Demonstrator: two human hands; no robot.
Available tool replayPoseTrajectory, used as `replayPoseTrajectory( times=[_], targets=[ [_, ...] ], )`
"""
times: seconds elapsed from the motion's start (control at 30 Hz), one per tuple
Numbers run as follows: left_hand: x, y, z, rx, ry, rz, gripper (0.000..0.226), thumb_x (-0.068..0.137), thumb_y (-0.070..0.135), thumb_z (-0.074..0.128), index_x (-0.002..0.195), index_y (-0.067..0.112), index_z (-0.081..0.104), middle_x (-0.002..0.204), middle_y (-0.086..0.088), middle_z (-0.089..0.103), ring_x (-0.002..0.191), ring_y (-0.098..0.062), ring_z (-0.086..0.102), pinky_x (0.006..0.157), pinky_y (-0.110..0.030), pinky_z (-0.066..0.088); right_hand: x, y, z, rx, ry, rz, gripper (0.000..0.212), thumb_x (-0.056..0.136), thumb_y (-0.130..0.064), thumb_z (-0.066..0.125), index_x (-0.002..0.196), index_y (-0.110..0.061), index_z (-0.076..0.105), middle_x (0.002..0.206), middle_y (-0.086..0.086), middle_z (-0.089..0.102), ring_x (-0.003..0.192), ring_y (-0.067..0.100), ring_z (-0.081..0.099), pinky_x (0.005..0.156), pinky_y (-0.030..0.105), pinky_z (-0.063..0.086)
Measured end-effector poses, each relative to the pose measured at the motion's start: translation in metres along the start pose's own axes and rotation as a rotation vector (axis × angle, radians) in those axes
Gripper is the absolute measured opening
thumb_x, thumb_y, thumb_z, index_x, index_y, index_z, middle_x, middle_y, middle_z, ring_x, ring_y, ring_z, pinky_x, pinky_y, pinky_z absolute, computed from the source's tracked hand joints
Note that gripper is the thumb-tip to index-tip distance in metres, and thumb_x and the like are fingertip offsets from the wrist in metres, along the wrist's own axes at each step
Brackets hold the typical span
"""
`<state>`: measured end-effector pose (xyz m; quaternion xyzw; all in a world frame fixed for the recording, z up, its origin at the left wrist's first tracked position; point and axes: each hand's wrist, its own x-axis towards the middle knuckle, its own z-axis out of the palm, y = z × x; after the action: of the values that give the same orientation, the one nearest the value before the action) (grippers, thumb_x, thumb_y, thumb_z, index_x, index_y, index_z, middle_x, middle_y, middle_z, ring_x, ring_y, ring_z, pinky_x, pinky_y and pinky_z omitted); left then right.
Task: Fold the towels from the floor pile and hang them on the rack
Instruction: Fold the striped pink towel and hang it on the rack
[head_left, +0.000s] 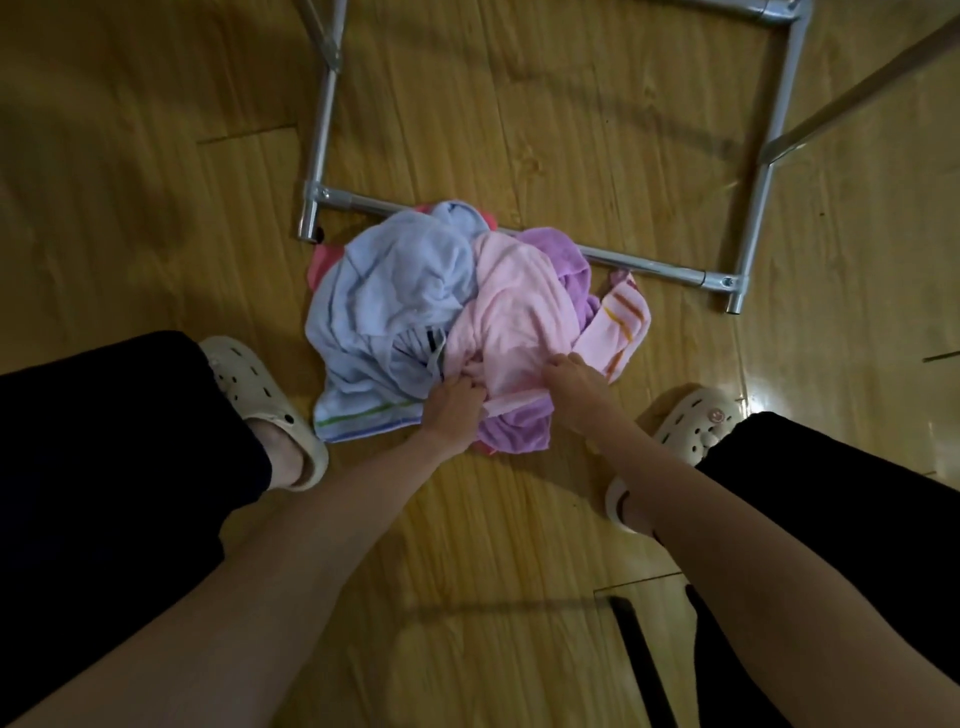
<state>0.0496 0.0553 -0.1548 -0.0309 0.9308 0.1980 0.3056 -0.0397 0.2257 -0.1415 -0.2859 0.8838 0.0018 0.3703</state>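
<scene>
Seen from above, two bare hands reach down to a heap of towels at the centre of the frame. The left hand (453, 402) and the right hand (570, 378) are a little apart, each with fingers curled into the near edge of a pale pink towel (514, 312), which lies stretched between them. A light blue towel (384, 301) lies crumpled to the left and a purple towel (558, 260) shows behind and beneath. The pile rests on the wooden floor (519, 519), overlapping the base bar of a metal rack (649, 267) across the upper frame. Lifting the pink towel by its corners would likely shake it clear of the others before folding.
</scene>
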Motion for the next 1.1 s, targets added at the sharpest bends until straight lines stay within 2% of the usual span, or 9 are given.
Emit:
replayPoseTrajectory(
  times=[0.2, 0.33, 0.5, 0.6, 0.7, 0.83, 0.93, 1.0, 1.1],
  targets=[
    [-0.021, -0.001, -0.050, -0.394, 0.478, -0.013, 0.029, 0.092, 0.025, 0.038, 0.075, 0.007, 0.053, 0.064, -0.015, 0.058, 0.060, -0.034, 0.056, 0.052, -0.041, 0.040, -0.023, 0.005, -0.011, 0.221, 0.091, 0.104, 0.017, 0.083, -0.013, 0.060, 0.090, 0.002, 0.061, 0.093, 0.022, 0.060, 0.098, 0.036, 0.052, 0.068, 0.038, 0.041],
    [-0.043, -0.001, -0.093, -0.519, 0.741, -0.177, 0.021, 0.095, 0.016, 0.047, 0.079, 0.005, 0.055, 0.073, -0.015, 0.060, 0.067, -0.024, 0.052, 0.059, -0.030, 0.029, -0.046, 0.001, -0.046, 0.173, 0.130, 0.069, 0.022, 0.086, -0.015, 0.060, 0.104, -0.003, 0.059, 0.102, 0.017, 0.063, 0.103, 0.035, 0.051, 0.072, 0.038, 0.041],
    [-0.072, 0.000, -0.139, -0.778, 1.033, -0.522, 0.018, 0.094, 0.013, 0.047, 0.084, 0.001, 0.058, 0.081, -0.019, 0.063, 0.073, -0.029, 0.054, 0.063, -0.031, 0.035, -0.082, -0.001, -0.089, 0.118, 0.114, 0.118, 0.019, 0.087, -0.020, 0.060, 0.102, -0.009, 0.064, 0.101, 0.012, 0.066, 0.103, 0.030, 0.054, 0.074, 0.032, 0.041],
    [-0.097, 0.008, -0.168, -0.870, 1.150, -0.574, 0.018, 0.093, 0.012, 0.049, 0.089, -0.002, 0.061, 0.086, -0.019, 0.066, 0.075, -0.027, 0.055, 0.064, -0.025, 0.031, -0.111, -0.004, -0.101, 0.037, 0.082, 0.165, 0.018, 0.092, -0.023, 0.054, 0.100, -0.013, 0.067, 0.104, 0.007, 0.067, 0.117, 0.028, 0.047, 0.094, 0.034, 0.038],
    [-0.119, 0.016, -0.190, -0.919, 1.118, -0.531, 0.018, 0.093, 0.012, 0.050, 0.087, -0.002, 0.061, 0.085, -0.019, 0.064, 0.076, -0.026, 0.054, 0.064, -0.025, 0.031, -0.146, -0.018, -0.117, 0.033, 0.136, 0.134, 0.020, 0.094, -0.029, 0.050, 0.097, -0.018, 0.067, 0.100, 0.005, 0.067, 0.114, 0.027, 0.047, 0.097, 0.036, 0.033],
    [-0.141, 0.027, -0.213, -0.858, 0.887, -0.325, 0.017, 0.090, 0.011, 0.050, 0.080, 0.003, 0.060, 0.076, -0.012, 0.060, 0.075, -0.029, 0.056, 0.065, -0.030, 0.036, -0.200, -0.051, -0.151, 0.441, 0.366, 0.013, 0.023, 0.099, -0.022, 0.044, 0.093, -0.004, 0.058, 0.084, 0.013, 0.065, 0.079, 0.030, 0.060, 0.069, 0.039, 0.044],
    [-0.156, 0.046, -0.234, -0.771, 0.792, -0.178, 0.020, 0.090, 0.015, 0.050, 0.082, 0.002, 0.063, 0.077, -0.014, 0.063, 0.073, -0.024, 0.056, 0.065, -0.035, 0.041, -0.243, -0.078, -0.189, 0.748, 0.517, -0.069, 0.028, 0.100, -0.021, 0.044, 0.082, -0.004, 0.056, 0.064, -0.004, 0.050, 0.058, 0.004, 0.045, 0.058, 0.026, 0.036],
    [-0.163, 0.056, -0.251, -0.684, 0.755, -0.116, 0.023, 0.089, 0.020, 0.049, 0.088, 0.005, 0.067, 0.084, -0.015, 0.068, 0.078, -0.026, 0.060, 0.068, -0.035, 0.044, -0.268, -0.093, -0.216, 0.862, 0.583, -0.090, 0.034, 0.100, -0.021, 0.046, 0.080, 0.005, 0.056, 0.060, -0.006, 0.041, 0.055, 0.001, 0.037, 0.054, 0.019, 0.032],
    [-0.176, 0.071, -0.276, -0.600, 0.681, 0.001, 0.018, 0.091, 0.012, 0.052, 0.097, 0.008, 0.069, 0.095, -0.009, 0.071, 0.089, -0.024, 0.065, 0.076, -0.033, 0.049, -0.300, -0.112, -0.253, 0.995, 0.649, -0.113, 0.043, 0.099, -0.026, 0.049, 0.079, 0.011, 0.052, 0.065, 0.006, 0.042, 0.063, 0.011, 0.041, 0.055, 0.027, 0.035]
  ],
)
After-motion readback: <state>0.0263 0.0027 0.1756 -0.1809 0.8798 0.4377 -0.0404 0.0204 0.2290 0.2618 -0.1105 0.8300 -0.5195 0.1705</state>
